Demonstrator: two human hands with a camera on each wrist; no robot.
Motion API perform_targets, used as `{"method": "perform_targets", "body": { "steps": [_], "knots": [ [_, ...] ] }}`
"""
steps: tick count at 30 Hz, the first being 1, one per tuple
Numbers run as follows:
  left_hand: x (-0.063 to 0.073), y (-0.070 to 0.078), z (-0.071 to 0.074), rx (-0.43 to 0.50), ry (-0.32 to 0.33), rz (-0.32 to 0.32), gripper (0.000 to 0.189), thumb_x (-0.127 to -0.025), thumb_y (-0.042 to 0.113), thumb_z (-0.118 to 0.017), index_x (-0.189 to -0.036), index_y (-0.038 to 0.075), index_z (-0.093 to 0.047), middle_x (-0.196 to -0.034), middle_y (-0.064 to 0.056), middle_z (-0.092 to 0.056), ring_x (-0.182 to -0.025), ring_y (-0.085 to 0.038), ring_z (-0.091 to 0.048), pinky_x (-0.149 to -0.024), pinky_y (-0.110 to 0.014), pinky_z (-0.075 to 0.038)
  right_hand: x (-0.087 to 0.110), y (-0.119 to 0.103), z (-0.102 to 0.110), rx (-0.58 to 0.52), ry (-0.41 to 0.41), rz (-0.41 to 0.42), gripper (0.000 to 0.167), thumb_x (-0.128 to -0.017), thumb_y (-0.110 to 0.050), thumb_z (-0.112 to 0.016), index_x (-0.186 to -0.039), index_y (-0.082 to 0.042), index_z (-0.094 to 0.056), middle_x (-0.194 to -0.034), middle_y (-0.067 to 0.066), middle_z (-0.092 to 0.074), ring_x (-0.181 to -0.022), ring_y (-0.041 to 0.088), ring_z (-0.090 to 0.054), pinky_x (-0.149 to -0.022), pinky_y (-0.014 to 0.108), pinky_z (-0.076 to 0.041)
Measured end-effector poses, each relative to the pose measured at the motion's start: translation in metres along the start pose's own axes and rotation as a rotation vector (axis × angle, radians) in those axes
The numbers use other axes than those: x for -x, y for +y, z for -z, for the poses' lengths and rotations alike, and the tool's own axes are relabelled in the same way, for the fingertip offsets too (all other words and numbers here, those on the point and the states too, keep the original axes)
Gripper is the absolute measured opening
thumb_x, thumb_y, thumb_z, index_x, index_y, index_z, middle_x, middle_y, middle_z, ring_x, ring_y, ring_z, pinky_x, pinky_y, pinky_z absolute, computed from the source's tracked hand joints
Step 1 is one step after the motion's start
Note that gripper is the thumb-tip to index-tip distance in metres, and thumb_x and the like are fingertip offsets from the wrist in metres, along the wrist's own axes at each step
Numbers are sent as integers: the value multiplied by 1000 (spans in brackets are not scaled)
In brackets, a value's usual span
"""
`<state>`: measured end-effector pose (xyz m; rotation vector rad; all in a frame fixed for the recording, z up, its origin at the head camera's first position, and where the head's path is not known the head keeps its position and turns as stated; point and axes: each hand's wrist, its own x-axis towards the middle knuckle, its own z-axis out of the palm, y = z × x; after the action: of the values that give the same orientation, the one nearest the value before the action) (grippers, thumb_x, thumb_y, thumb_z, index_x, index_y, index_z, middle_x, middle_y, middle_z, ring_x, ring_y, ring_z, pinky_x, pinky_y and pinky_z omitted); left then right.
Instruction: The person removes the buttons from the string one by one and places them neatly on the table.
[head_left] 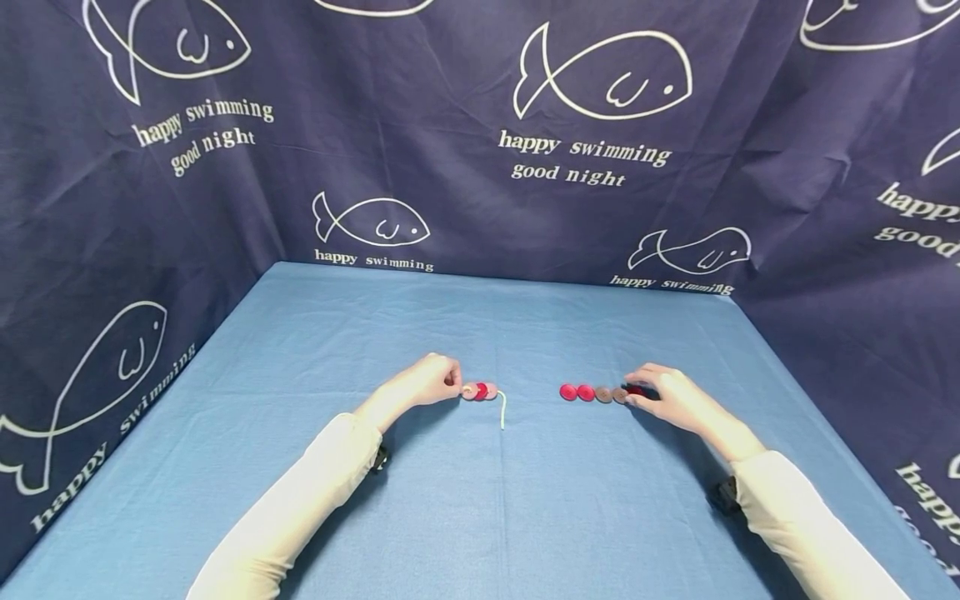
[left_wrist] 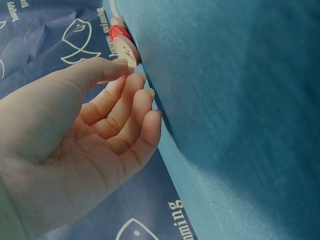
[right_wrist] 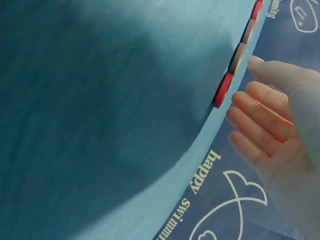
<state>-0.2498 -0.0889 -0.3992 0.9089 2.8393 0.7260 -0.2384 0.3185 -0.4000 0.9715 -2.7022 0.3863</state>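
My left hand (head_left: 437,379) pinches the near edge of a pink button (left_wrist: 126,51) between thumb and fingertips. Beyond it sit a red button (head_left: 482,391) and another pink button (head_left: 491,390), in a short row on a pale yellow string (head_left: 503,410) whose free end bends down over the cloth. To the right, my right hand (head_left: 667,394) hovers around the end of a second row, thumb and fingers apart. Below its fingertips lies a red button (right_wrist: 224,91), beside two brown buttons (head_left: 603,394). Two more red buttons (head_left: 577,392) end that row on the left.
Blue cloth (head_left: 480,508) covers the table. Dark blue curtains (head_left: 465,117) printed with fish and words hang along the back and both sides. A small dark device (head_left: 725,497) is strapped at the right wrist, another (head_left: 381,458) at the left.
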Motion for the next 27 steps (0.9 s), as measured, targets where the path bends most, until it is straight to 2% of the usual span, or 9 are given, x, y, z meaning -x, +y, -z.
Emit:
{"method": "perform_targets", "body": {
  "steps": [7, 19, 27],
  "knots": [
    [0, 0, 0, -1, -6, 1, 9, -83, 6, -61, -74, 9, -61, -67, 2, -57, -58, -6, -44, -60, -19, -39, -7, -6, 0, -19, -17, -4, 30, -80, -12, -72, -104, 4, -67, -99, 14, -65, -93, 30, -62, -81, 47, -48],
    [-1, -1, 0, -8, 6, -8, 9, -82, 6, -61, -73, 9, -61, -67, 2, -58, -60, -6, -45, -61, -19, -40, -20, -14, -6, -33, 19, 44, 30, -77, -11, -73, -104, 3, -67, -98, 12, -64, -92, 28, -62, -81, 46, -49],
    [-2, -1, 0, 1, 19, -12, 10, -82, 5, -61, -73, 9, -60, -66, 2, -57, -59, -6, -45, -60, -19, -39, -29, -23, -8, -58, -2, 40, 32, -79, -15, -73, -106, 2, -67, -100, 11, -64, -93, 27, -62, -82, 45, -49]
  ]
}}
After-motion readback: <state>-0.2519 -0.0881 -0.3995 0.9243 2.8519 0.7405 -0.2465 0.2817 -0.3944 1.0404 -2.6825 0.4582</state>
